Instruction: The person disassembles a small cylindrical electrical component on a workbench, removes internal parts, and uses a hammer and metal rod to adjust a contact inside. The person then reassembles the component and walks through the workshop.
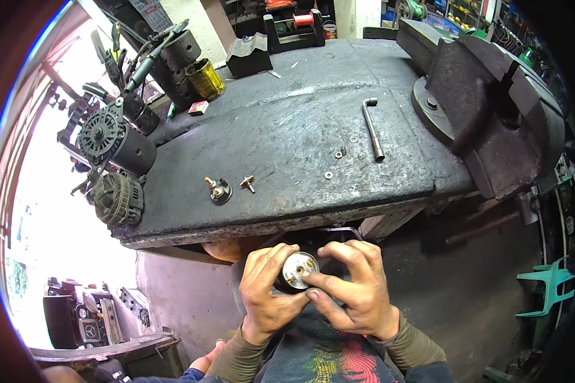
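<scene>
Nearest to me, the fingers of my left hand point(263, 288) are closed around a round metal part point(294, 264); my right hand point(359, 288) has its fingers loosely spread, the forefinger touching its face. Beyond, on the bench point(287, 143), a black terminal cap point(220, 193) lies left, an L-shaped wrench point(372, 133) farther right.

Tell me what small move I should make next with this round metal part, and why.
I'd probably lift the right hand slightly to uncover the face of the round metal part: one of its fingers lies over that face, close to the central hole, while the left hand grips the part's side.
</scene>
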`<state>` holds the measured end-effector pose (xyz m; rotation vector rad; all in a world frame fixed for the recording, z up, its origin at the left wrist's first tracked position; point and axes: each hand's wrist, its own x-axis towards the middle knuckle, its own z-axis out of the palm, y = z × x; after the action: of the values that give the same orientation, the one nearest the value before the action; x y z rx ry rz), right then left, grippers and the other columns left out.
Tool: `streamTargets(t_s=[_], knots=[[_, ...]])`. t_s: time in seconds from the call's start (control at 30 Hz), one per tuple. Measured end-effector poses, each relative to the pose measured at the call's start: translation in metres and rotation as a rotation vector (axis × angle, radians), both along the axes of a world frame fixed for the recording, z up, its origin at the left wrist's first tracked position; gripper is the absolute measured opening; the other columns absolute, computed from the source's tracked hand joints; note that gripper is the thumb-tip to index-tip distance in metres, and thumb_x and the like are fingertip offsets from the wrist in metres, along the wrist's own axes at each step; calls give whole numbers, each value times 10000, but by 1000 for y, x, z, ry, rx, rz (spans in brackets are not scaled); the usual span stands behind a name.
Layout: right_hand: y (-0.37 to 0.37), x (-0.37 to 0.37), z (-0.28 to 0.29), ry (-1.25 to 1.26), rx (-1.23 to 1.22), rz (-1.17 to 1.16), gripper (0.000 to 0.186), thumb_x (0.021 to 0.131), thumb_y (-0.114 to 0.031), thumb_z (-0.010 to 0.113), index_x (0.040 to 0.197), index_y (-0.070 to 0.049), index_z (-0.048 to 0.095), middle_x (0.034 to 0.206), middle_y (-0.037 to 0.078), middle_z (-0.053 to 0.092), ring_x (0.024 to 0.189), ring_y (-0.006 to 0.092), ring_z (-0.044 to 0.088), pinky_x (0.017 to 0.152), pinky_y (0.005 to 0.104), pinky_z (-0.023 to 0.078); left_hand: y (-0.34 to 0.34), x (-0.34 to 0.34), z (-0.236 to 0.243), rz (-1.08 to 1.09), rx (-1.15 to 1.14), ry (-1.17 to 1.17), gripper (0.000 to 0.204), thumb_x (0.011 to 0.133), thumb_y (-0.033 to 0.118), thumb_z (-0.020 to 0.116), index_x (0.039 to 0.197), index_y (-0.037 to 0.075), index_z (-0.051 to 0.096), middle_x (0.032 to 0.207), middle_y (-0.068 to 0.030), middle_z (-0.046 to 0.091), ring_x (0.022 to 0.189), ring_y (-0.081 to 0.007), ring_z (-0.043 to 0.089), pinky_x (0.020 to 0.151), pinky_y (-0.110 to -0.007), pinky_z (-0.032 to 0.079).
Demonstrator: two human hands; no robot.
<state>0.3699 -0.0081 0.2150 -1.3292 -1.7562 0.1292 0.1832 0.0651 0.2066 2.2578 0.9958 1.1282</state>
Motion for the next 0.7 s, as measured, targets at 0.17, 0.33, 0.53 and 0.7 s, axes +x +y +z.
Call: streamTargets(t_s=[0.17, 0.33, 0.53, 0.7], knots=[[-4, 17, -1, 366, -48, 38, 249, 863, -236, 842, 1044, -64, 836, 1218, 169, 652, 1109, 297, 626, 968, 418, 497, -6, 1, 2, 21, -129, -34, 651, 632, 141, 990, 1226, 6, 759, 1157, -137, 783, 1058, -310, 721, 942, -421, 579], [2, 19, -6, 587, -82, 3, 238, 906, -192, 809, 1061, -13, 831, 1195, 172, 641, 1120, 284, 637, 991, 420, 519, -7, 0, 6, -13, -124, -8, 661, 638, 156, 1012, 1223, -15, 758, 1106, -142, 783, 1049, -283, 730, 946, -406, 579], [7, 17, -13, 631, -108, 17, 218, 934, -157, 788, 1062, 16, 820, 1183, 158, 645, 1100, 240, 644, 911, 346, 552, -3, -3, 8, -56, -112, 0, 654, 633, 174, 1021, 1201, -21, 760, 1090, -150, 789, 1055, -290, 737, 950, -418, 582], [7, 17, -18, 674, -115, 9, 212, 947, -152, 780, 1067, 19, 816, 1187, 148, 640, 1072, 218, 651, 880, 322, 568, 0, -6, 6, -100, -86, -44, 666, 628, 173, 1035, 1203, -13, 756, 1130, -163, 781, 1090, -306, 738, 979, -429, 586]])
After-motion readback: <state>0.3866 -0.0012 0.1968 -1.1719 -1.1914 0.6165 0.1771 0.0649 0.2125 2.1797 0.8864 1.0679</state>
